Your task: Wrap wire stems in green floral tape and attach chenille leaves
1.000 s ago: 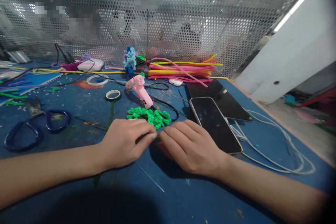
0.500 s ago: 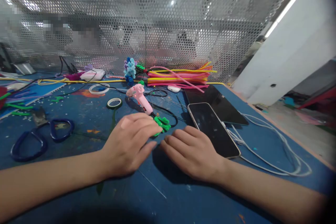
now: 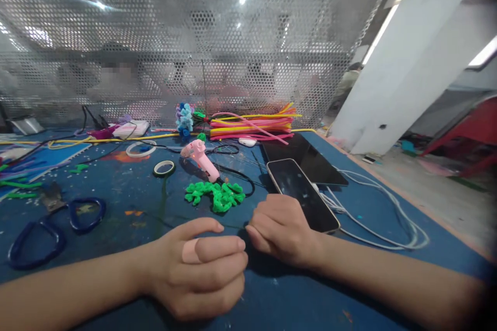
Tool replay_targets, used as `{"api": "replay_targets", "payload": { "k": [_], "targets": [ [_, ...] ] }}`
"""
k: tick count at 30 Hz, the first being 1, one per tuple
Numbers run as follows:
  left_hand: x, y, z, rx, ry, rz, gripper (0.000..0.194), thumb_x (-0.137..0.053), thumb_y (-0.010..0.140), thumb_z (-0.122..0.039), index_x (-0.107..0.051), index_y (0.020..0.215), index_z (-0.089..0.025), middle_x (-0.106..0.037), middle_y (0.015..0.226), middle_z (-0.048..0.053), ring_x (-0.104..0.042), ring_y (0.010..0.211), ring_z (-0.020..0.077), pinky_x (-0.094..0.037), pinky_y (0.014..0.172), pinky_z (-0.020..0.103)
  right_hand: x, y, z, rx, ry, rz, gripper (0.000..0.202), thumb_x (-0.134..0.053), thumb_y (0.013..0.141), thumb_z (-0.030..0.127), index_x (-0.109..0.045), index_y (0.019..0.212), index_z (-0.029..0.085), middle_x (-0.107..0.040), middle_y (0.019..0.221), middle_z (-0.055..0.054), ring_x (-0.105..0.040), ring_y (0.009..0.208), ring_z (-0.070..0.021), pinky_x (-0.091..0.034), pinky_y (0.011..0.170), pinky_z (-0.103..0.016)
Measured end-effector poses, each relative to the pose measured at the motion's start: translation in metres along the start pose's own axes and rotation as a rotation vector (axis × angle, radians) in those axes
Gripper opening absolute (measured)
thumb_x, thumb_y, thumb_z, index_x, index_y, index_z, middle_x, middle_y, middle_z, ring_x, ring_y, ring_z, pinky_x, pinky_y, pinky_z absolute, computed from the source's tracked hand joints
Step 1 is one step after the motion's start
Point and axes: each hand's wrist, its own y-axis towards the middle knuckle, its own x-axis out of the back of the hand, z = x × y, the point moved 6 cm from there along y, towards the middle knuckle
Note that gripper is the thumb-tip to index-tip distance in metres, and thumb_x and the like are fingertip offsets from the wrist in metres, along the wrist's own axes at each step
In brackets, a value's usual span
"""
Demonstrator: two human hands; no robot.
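Note:
My left hand (image 3: 205,269) is over the near part of the table, its fingers loosely bent towards the right. Its top finger stands apart from the others, one finger wears a pinkish bandage, and nothing shows in it. Just across from it, my right hand (image 3: 277,230) is curled into a fist beside the phone (image 3: 305,194); the inside of that fist is hidden. Beyond both hands lie green fuzzy leaf-like shapes (image 3: 221,196), touched by neither. Behind these rests a pink glue gun (image 3: 202,159) with a black cord.
Blue-handled pliers (image 3: 87,214) lie at left. Green tape (image 3: 163,168) and a white ring (image 3: 140,149) sit farther back. A bundle of coloured pipe cleaners (image 3: 250,125) and a blue fuzzy flower (image 3: 185,118) lie near the mesh panel (image 3: 233,36). A black tablet (image 3: 310,158) and white cables (image 3: 411,217) are at right.
My left hand has drawn back from the green shapes and turned, leaving them uncovered on the table. My right hand's fingers have curled tighter. The view has shifted to the right.

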Motion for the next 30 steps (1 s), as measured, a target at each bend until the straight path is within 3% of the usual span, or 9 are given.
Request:
{"api": "replay_targets", "payload": {
  "k": [5,8,12,15,19,21,25,28,30],
  "targets": [
    [-0.002,-0.001,-0.001,-0.003,0.03,0.03,0.014,-0.055,0.079,-0.019,-0.068,0.083,-0.021,-0.067,0.095,-0.001,-0.056,0.102,0.0164,-0.038,0.098,0.037,0.002,0.001,-0.001,-0.011,0.04,0.002,0.03,-0.041,0.09,0.026,-0.059,0.07,0.015,-0.056,0.052,0.002,-0.046,0.047,-0.009,-0.027,0.046,-0.025],
    [-0.002,-0.002,-0.004,-0.052,0.046,0.059,0.013,-0.056,0.079,-0.019,-0.067,0.086,-0.02,-0.065,0.099,-0.001,-0.054,0.105,0.0175,-0.038,0.098,0.038,0.005,0.0,0.0,-0.001,0.047,-0.024,0.014,-0.05,0.086,0.022,-0.06,0.082,0.013,-0.065,0.065,0.0,-0.055,0.056,-0.0092,-0.034,0.05,-0.023],
    [0.002,0.002,-0.011,-0.141,0.076,0.068,0.014,-0.056,0.079,-0.021,-0.067,0.086,-0.023,-0.065,0.099,-0.003,-0.054,0.104,0.0164,-0.044,0.093,0.035,0.006,-0.001,0.005,0.075,0.014,-0.029,0.009,-0.052,0.084,0.016,-0.059,0.089,0.012,-0.069,0.074,-0.001,-0.06,0.067,-0.011,-0.039,0.056,-0.023],
    [0.006,0.004,-0.024,-0.29,0.15,0.047,0.017,-0.053,0.079,-0.022,-0.067,0.087,-0.026,-0.064,0.1,-0.004,-0.055,0.103,0.0167,-0.051,0.084,0.033,0.005,0.001,0.012,0.092,-0.03,-0.043,0.005,-0.055,0.082,0.016,-0.059,0.082,0.014,-0.068,0.07,0.0,-0.06,0.066,-0.01,-0.04,0.057,-0.023],
    [0.023,-0.011,-0.042,-0.515,0.24,-0.031,0.029,-0.053,0.073,-0.01,-0.064,0.086,-0.033,-0.063,0.103,-0.009,-0.054,0.102,0.0109,-0.051,0.084,0.021,0.007,0.004,0.024,-0.058,-0.118,-0.057,0.021,-0.059,0.078,0.017,-0.053,0.058,0.015,-0.058,0.051,0.003,-0.051,0.047,-0.0066,-0.036,0.051,-0.022],
    [0.041,-0.023,-0.033,-0.389,0.223,-0.067,0.029,-0.049,0.076,-0.01,-0.062,0.083,-0.035,-0.063,0.102,-0.011,-0.052,0.105,0.0083,-0.049,0.086,0.019,0.012,0.003,0.033,-0.104,-0.139,-0.042,0.023,-0.06,0.077,0.017,-0.051,0.055,0.016,-0.054,0.046,0.004,-0.046,0.043,-0.0065,-0.034,0.049,-0.023],
    [0.061,-0.059,0.024,0.147,0.156,0.119,0.022,-0.048,0.079,-0.01,-0.061,0.088,-0.024,-0.065,0.093,0.0,-0.055,0.098,0.0151,-0.047,0.087,0.032,0.033,-0.004,0.043,-0.134,-0.136,-0.012,0.017,-0.06,0.076,0.015,-0.053,0.061,0.017,-0.053,0.047,0.004,-0.049,0.046,-0.0078,-0.035,0.049,-0.023],
    [0.058,-0.087,0.06,0.393,0.1,0.225,0.025,-0.047,0.079,-0.007,-0.061,0.091,-0.023,-0.063,0.095,0.005,-0.055,0.095,0.0192,-0.046,0.081,0.036,0.055,-0.008,0.032,-0.252,-0.258,-0.081,0.018,-0.062,0.073,0.013,-0.052,0.06,0.018,-0.052,0.046,0.004,-0.046,0.044,-0.0077,-0.035,0.05,-0.023],
    [0.047,-0.1,0.069,0.429,0.077,0.34,0.029,-0.045,0.082,-0.008,-0.063,0.096,-0.025,-0.062,0.103,0.006,-0.054,0.099,0.0215,-0.045,0.082,0.039,0.064,-0.01,0.026,-0.297,-0.382,-0.107,0.021,-0.063,0.071,0.013,-0.05,0.055,0.018,-0.048,0.042,0.004,-0.04,0.041,-0.0075,-0.033,0.049,-0.023]
  ]
}}
